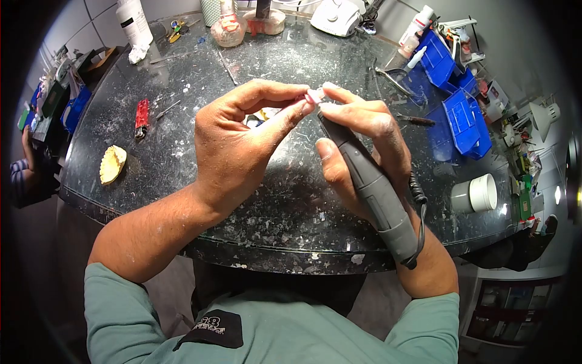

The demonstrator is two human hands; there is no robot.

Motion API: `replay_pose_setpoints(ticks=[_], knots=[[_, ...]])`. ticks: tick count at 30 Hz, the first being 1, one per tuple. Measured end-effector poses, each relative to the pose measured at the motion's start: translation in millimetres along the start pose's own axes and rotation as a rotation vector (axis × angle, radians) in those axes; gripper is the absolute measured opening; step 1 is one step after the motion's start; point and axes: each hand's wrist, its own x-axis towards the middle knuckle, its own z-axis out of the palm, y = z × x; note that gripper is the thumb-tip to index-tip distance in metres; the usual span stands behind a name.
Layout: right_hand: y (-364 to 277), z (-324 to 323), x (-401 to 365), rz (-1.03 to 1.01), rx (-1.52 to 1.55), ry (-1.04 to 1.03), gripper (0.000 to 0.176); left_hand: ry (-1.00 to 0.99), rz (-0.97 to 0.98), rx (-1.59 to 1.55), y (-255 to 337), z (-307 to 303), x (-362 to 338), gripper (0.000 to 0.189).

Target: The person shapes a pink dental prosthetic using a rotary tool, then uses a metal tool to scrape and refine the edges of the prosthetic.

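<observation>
A dark, speckled table [291, 212] is spreading beneath both hands, dust and pale flecks marking its top. Two blue bins [467, 124] are standing toward its right edge. Over the middle, the left hand [242, 133] is curling inward, and the right hand [370, 133] is wrapping around a gray handpiece [376, 185] — its coiled cord [417, 189] is hanging beside the right wrist. The handpiece is slanting, its working end pointing up toward the left fingertips. The right thumb is lying along the handpiece's side, apart from the other fingers; the upper two are extending past its front end.

A white device [336, 17] is sitting at the far edge, while a white tub [483, 193] is lying on its side at the right. A yellowish dental cast [113, 164] is resting near the left edge, with a red lighter-like object [142, 115] farther in. Smallest of all, a pink piece [312, 97] is showing above the table's middle — the left thumb and index finger are pinching it, and the right fingertips are hovering close; whether they are touching it, I cannot tell.
</observation>
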Motion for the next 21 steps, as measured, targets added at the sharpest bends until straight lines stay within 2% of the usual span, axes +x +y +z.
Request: replay_pose_setpoints(ticks=[4,7,11,16,19,21], knots=[[0.0,-2.4,1.5,-0.048,-0.015,-0.066,0.032,0.036,-0.043,-0.008,0.0,-0.2,-0.2,0.012],[0.0,0.5,0.3,0.016,0.018,0.011,0.031,0.063,-0.001,-0.031,-7.0,0.9,1.5,0.009],[2.2,-1.3,-0.1,-0.008,0.008,-0.018,0.031,0.104,0.061,-0.014,-7.3,1.0,2.3,0.009],[3.1,1.6,-0.7,0.005,0.018,0.022,0.031,0.072,0.034,0.043,-3.7,-1.6,1.9,0.009],[3.4,-0.7,-0.5,-0.02,0.006,-0.042,0.031,0.055,0.004,0.064,-1.5,-1.6,1.7,0.01],[4.0,2.8,-1.9,0.008,0.035,0.02,0.031,0.058,0.002,0.071,-3.4,-0.5,1.6,0.01]])
